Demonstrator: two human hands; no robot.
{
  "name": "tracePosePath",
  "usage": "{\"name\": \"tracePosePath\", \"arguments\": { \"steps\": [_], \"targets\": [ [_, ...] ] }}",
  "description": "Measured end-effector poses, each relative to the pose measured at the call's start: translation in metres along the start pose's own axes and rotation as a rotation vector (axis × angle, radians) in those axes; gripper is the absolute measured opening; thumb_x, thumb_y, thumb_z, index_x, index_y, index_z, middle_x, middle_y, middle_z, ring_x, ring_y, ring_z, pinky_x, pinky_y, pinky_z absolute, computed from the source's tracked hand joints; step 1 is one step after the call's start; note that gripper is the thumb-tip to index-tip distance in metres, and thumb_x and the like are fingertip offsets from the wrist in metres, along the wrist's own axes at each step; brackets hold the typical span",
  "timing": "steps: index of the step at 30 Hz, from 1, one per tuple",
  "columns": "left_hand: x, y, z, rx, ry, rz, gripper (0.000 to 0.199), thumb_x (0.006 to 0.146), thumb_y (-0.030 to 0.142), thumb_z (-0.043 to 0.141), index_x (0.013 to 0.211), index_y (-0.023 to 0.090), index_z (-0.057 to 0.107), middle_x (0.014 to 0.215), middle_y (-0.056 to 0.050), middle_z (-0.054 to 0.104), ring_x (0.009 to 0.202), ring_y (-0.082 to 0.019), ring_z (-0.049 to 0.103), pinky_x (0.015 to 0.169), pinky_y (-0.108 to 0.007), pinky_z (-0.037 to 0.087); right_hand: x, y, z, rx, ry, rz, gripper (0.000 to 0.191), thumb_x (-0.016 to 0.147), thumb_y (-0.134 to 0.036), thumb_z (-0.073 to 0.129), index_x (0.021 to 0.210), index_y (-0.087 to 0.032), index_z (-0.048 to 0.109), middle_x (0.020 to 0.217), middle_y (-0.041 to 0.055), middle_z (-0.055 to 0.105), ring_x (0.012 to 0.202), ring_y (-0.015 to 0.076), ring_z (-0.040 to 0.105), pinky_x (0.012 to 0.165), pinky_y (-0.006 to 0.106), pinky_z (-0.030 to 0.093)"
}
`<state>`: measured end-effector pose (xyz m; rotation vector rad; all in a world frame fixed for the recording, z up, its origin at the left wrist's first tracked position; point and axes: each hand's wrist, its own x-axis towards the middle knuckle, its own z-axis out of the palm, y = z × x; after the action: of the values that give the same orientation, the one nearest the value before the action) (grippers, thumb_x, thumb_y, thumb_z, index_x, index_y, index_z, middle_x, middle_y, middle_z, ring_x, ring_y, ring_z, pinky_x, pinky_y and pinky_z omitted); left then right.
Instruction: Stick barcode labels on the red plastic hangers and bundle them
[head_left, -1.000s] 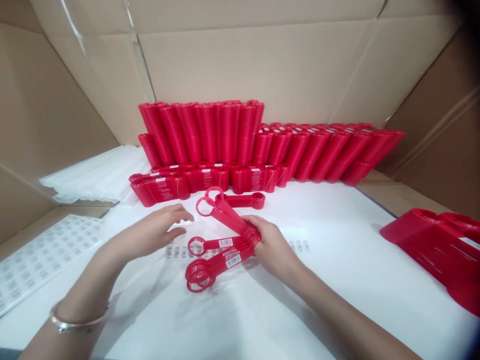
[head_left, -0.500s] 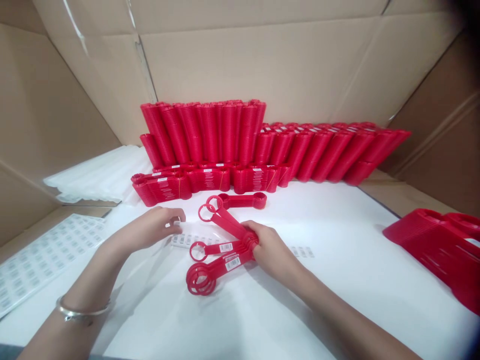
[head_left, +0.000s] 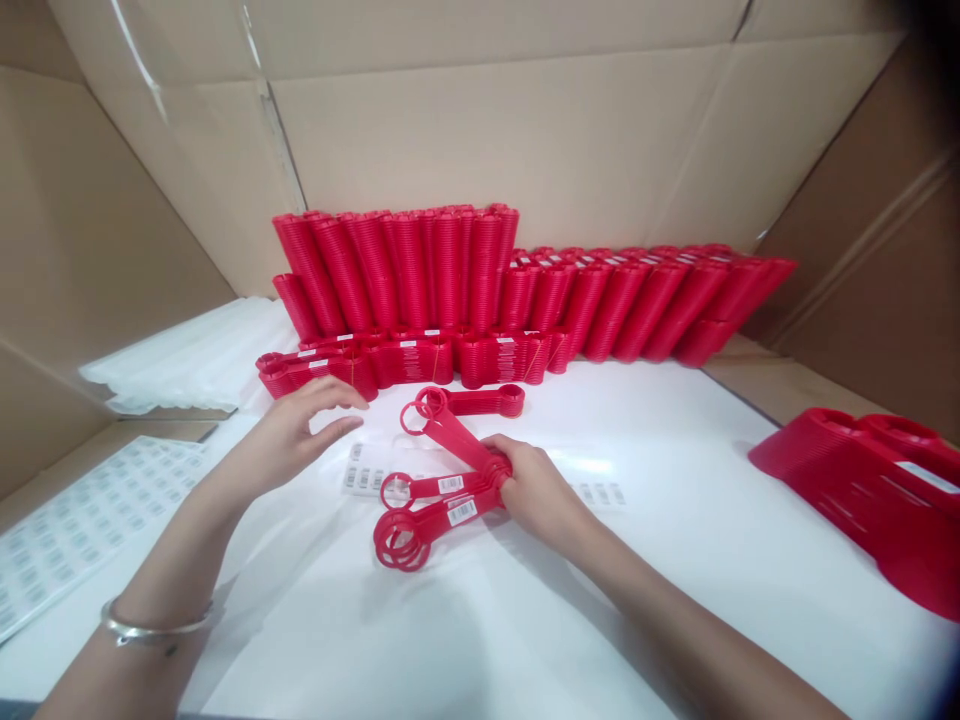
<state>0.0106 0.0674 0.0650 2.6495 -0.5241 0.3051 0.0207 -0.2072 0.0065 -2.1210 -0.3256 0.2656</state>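
Observation:
My right hand (head_left: 536, 490) grips a fanned bunch of red plastic ring-ended pieces (head_left: 457, 440) by their right ends. White barcode labels show on some of the pieces, and their ring ends spread to the left. My left hand (head_left: 319, 425) hovers to the left of them, thumb and fingers apart, with nothing visible between them. Under the bunch lies a sheet of barcode labels (head_left: 367, 475), partly hidden by the red pieces. Just behind the bunch sits a small stack of the same red pieces (head_left: 484, 402).
Tall stacks of red pieces (head_left: 409, 270) line the cardboard wall (head_left: 487, 130). Banded bundles (head_left: 416, 362) stand in front of them. More label sheets (head_left: 82, 520) and translucent white plastic sleeves (head_left: 195, 350) lie left. Another red stack (head_left: 862, 490) is at right.
My left hand has let go of the label sheet's edge, lifted slightly away from it and spread its fingers. The sheet now lies flatter. My right hand still holds the fanned pieces.

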Motion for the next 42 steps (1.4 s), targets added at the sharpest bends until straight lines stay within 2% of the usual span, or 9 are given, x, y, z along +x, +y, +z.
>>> {"name": "tracePosePath", "arguments": {
  "steps": [3, 6, 9, 12, 15, 18, 22, 26, 42],
  "targets": [
    [-0.001, -0.009, 0.007, 0.127, -0.156, -0.049, 0.031, 0.083, 0.043, 0.047, 0.103, 0.023, 0.057, 0.108, -0.004, 0.056, 0.099, -0.018, 0.052, 0.085, -0.03, 0.042, -0.001, 0.0, 0.0, -0.003, -0.003, 0.01, 0.045, 0.062, -0.002, 0.037, 0.095, -0.019, 0.06, 0.087, 0.0052, 0.063, 0.076, 0.017, 0.057, 0.061, 0.024, 0.04],
    [-0.001, -0.018, 0.016, 0.162, -0.298, -0.095, 0.025, 0.082, 0.04, 0.046, 0.092, 0.022, 0.06, 0.097, -0.003, 0.06, 0.088, -0.017, 0.055, 0.077, -0.028, 0.044, -0.002, -0.001, 0.0, -0.013, -0.007, 0.019, 0.044, 0.062, -0.002, 0.036, 0.095, -0.019, 0.06, 0.087, 0.0054, 0.063, 0.077, 0.0176, 0.057, 0.062, 0.024, 0.04],
    [-0.001, -0.018, 0.015, 0.113, -0.348, -0.138, 0.023, 0.082, 0.037, 0.045, 0.082, 0.019, 0.059, 0.087, -0.003, 0.061, 0.077, -0.014, 0.056, 0.067, -0.024, 0.043, -0.002, -0.002, -0.001, -0.022, -0.008, 0.023, 0.046, 0.062, -0.002, 0.036, 0.096, -0.019, 0.06, 0.088, 0.0053, 0.063, 0.078, 0.018, 0.057, 0.063, 0.024, 0.04],
    [-0.003, -0.013, -0.002, 0.012, -0.29, -0.112, 0.022, 0.082, 0.037, 0.047, 0.082, 0.018, 0.058, 0.088, -0.003, 0.06, 0.079, -0.014, 0.055, 0.069, -0.022, 0.043, -0.001, -0.002, -0.002, -0.027, -0.01, 0.032, 0.048, 0.061, -0.001, 0.036, 0.098, -0.019, 0.06, 0.09, 0.0056, 0.063, 0.079, 0.0182, 0.057, 0.063, 0.024, 0.04],
    [-0.007, -0.001, -0.021, -0.183, -0.128, -0.12, 0.019, 0.079, 0.037, 0.054, 0.081, 0.018, 0.056, 0.085, -0.001, 0.058, 0.078, -0.013, 0.052, 0.071, -0.021, 0.042, 0.0, -0.003, -0.001, -0.033, 0.008, 0.026, 0.047, 0.061, 0.0, 0.037, 0.097, -0.017, 0.061, 0.091, 0.0067, 0.063, 0.08, 0.0177, 0.057, 0.064, 0.023, 0.04],
    [-0.006, 0.023, -0.016, -0.464, 0.073, -0.234, 0.022, 0.075, 0.04, 0.059, 0.078, 0.018, 0.056, 0.075, 0.0, 0.056, 0.067, -0.01, 0.049, 0.058, -0.019, 0.04, -0.001, -0.004, 0.0, -0.026, 0.012, 0.02, 0.045, 0.061, 0.0, 0.038, 0.096, -0.016, 0.061, 0.088, 0.0068, 0.063, 0.077, 0.017, 0.057, 0.062, 0.023, 0.04],
    [0.001, 0.063, 0.023, -0.626, -0.161, -0.287, 0.026, 0.076, 0.04, 0.058, 0.081, 0.015, 0.061, 0.078, -0.002, 0.061, 0.068, -0.011, 0.054, 0.059, -0.02, 0.042, -0.004, -0.007, 0.003, -0.009, 0.012, -0.017, 0.045, 0.061, -0.001, 0.038, 0.095, -0.018, 0.061, 0.087, 0.0052, 0.064, 0.076, 0.0171, 0.057, 0.06, 0.023, 0.04],
    [0.006, 0.082, 0.05, -0.599, -0.101, -0.343, 0.027, 0.078, 0.04, 0.055, 0.081, 0.015, 0.063, 0.077, -0.003, 0.063, 0.067, -0.012, 0.056, 0.06, -0.022, 0.043, -0.007, -0.011, 0.003, 0.026, 0.011, -0.053, 0.046, 0.06, 0.0, 0.037, 0.095, -0.02, 0.061, 0.087, 0.0029, 0.065, 0.074, 0.0164, 0.058, 0.059, 0.023, 0.039],
    [0.005, 0.085, 0.059, -0.367, 0.042, -0.345, 0.021, 0.08, 0.036, 0.053, 0.081, 0.02, 0.065, 0.088, -0.001, 0.064, 0.082, -0.015, 0.056, 0.076, -0.027, 0.042, -0.012, -0.018, 0.002, -0.034, 0.02, -0.077, 0.049, 0.059, 0.0, 0.038, 0.099, -0.02, 0.06, 0.087, 0.0039, 0.064, 0.077, 0.0177, 0.058, 0.062, 0.024, 0.039]
  ]
}}
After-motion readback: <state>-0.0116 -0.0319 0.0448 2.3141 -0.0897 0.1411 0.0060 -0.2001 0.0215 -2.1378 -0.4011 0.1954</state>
